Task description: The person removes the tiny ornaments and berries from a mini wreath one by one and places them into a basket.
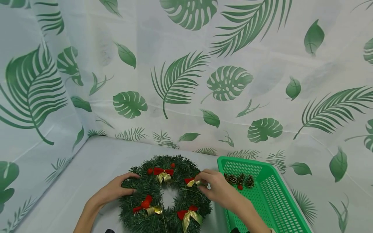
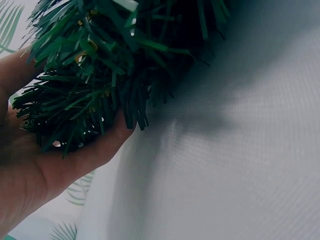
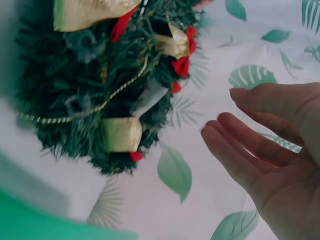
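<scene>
A green tinsel wreath lies on the white surface, with red-and-gold bows, small red balls and a thin gold bead chain on it. My left hand grips its outer left edge; in the left wrist view thumb and fingers go round the tinsel. In the head view my right hand is over the wreath's right side, by a bow. The right wrist view shows that hand's fingers loosely bent, apart from the wreath, with nothing between them.
A green plastic basket stands right of the wreath, partly behind my right forearm. Several pine cones and a small red ball lie at its far end. Leaf-printed white sheeting rises behind and at the left.
</scene>
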`<state>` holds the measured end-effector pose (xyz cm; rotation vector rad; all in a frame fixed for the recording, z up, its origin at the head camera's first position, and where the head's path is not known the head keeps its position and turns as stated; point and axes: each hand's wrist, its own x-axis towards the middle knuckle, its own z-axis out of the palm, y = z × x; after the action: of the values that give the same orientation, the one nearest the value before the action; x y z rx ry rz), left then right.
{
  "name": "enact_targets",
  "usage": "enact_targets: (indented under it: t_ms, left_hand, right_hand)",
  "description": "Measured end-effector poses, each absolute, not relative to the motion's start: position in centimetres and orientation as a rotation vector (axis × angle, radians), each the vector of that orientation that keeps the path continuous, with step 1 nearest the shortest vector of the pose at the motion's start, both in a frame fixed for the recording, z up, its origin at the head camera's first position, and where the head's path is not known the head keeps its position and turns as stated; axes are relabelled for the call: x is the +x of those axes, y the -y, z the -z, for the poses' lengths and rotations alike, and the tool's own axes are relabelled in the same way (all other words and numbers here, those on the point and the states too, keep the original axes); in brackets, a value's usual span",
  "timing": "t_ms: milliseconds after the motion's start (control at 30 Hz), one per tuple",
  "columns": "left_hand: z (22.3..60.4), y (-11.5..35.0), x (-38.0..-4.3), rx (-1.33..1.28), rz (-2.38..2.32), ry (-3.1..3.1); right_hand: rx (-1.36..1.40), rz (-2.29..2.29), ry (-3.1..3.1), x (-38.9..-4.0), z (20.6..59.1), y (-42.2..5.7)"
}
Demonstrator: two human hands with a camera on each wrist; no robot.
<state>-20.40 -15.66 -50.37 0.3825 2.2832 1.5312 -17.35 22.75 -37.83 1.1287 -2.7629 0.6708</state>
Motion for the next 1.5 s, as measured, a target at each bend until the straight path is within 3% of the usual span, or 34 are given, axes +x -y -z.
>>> enact_targets:
  t_ms: [1500]
  left_hand:
    - [50.5, 15.8, -20.2, 0.313, -1.547, -2.284]
  right_hand:
    - [1.425, -0.803, 2.883, -17.5, 40.5, -13.3]
